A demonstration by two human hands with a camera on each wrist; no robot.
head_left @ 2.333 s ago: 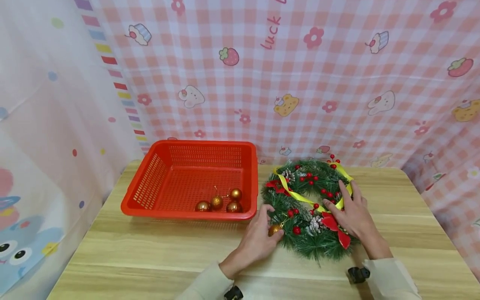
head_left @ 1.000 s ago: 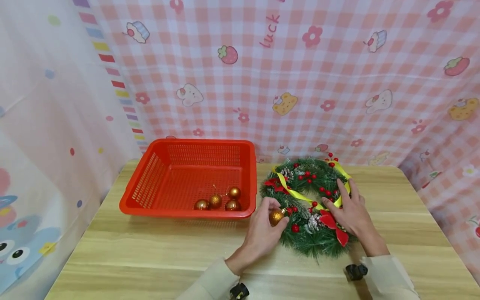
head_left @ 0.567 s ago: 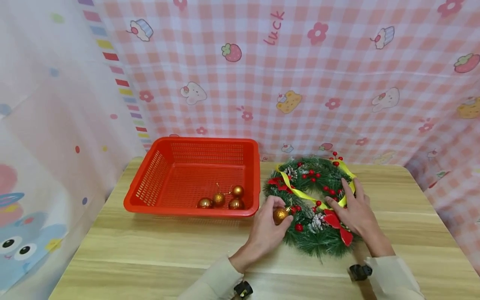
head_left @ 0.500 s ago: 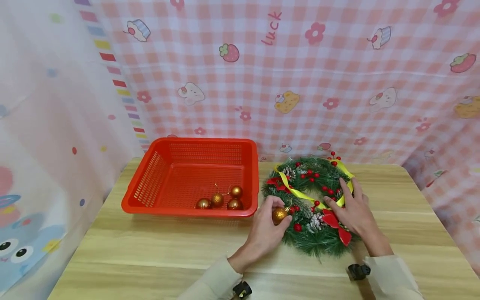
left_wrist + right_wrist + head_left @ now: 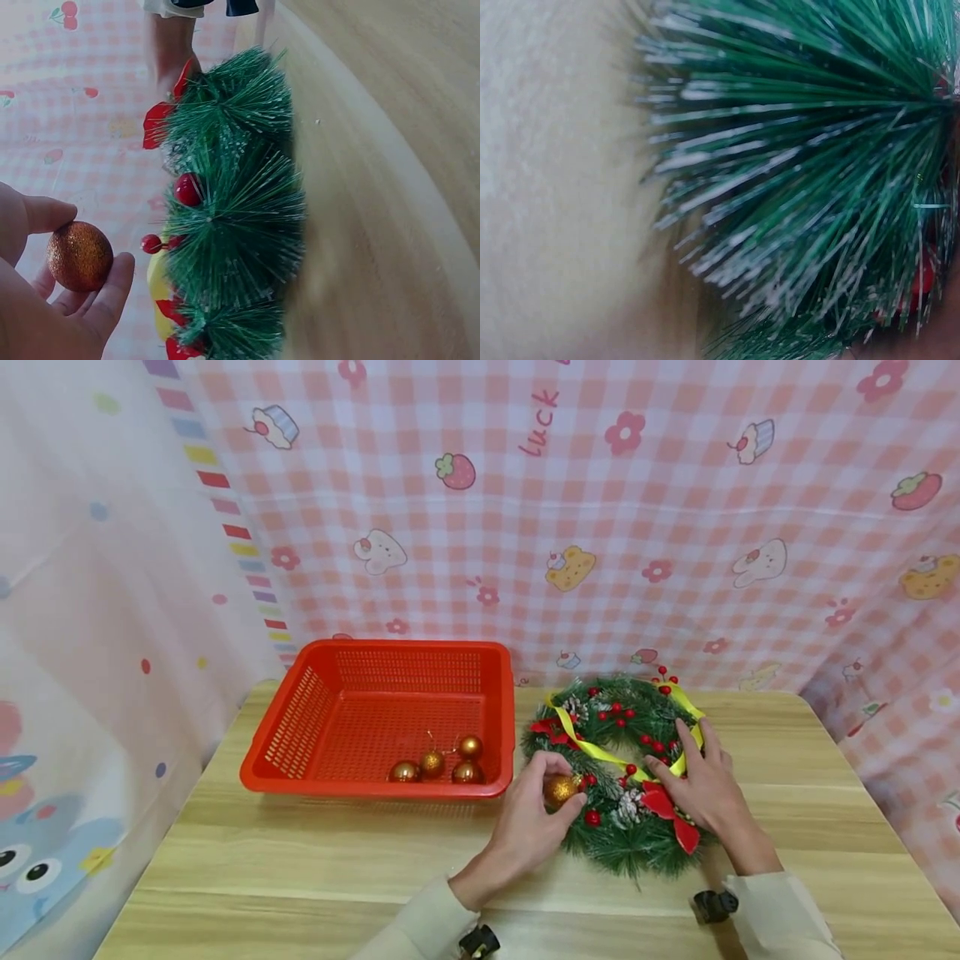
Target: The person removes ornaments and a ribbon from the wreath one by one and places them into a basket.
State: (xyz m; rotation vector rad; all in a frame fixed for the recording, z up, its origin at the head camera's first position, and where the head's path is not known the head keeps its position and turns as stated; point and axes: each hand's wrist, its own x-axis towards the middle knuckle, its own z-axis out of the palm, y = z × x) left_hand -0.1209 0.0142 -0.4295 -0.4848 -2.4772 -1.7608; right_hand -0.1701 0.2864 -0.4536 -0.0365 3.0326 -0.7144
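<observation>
My left hand (image 5: 527, 814) pinches a glittery gold bauble (image 5: 562, 790) between thumb and fingertips, over the left edge of a green wreath (image 5: 630, 852). In the left wrist view the bauble (image 5: 79, 256) shows apart from the pine needles. My right hand (image 5: 708, 789) rests on the wreath's right side, fingers spread and fairly straight, thumb toward the centre hole. Red berries (image 5: 592, 817), frosted pinecones, red petals (image 5: 686, 833) and a yellow ribbon (image 5: 592, 750) decorate the wreath. Needles (image 5: 802, 150) fill most of the right wrist view.
Left of the wreath stands a red plastic basket (image 5: 262, 779) with several gold baubles (image 5: 432, 763) in its front right corner. Both sit on a wooden table (image 5: 315, 877). A pink checked curtain (image 5: 480, 527) hangs close behind.
My left hand has moved the bauble up and slightly right, from the wreath's lower left edge toward the berries, and turned it a little. My right hand stays in place on the wreath.
</observation>
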